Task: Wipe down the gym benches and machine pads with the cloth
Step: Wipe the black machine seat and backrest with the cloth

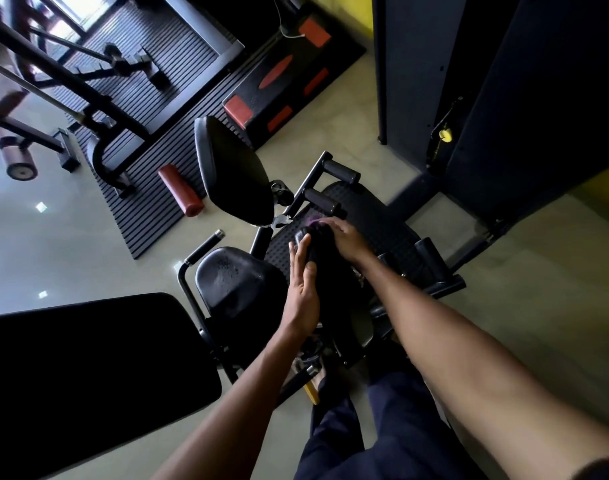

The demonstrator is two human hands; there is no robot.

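Note:
A long black machine pad (330,289) stands between my two hands at the centre of the view. My left hand (301,289) lies flat against its left side, fingers straight and pointing away from me. My right hand (341,235) curls over the pad's far end and presses a purple cloth (314,221) there; only a small blurred edge of the cloth shows past the fingers. Left of the pad is a black seat pad (234,285) with wet droplets on it. A black back pad (234,171) stands beyond the seat.
A wide black bench pad (88,368) fills the lower left. Beyond my hands are a textured footplate (375,216) and two foam-covered handles (341,171). A red foam roller (180,190) and a black-and-red step platform (279,84) lie on floor mats. A dark weight-stack tower (469,81) stands at right.

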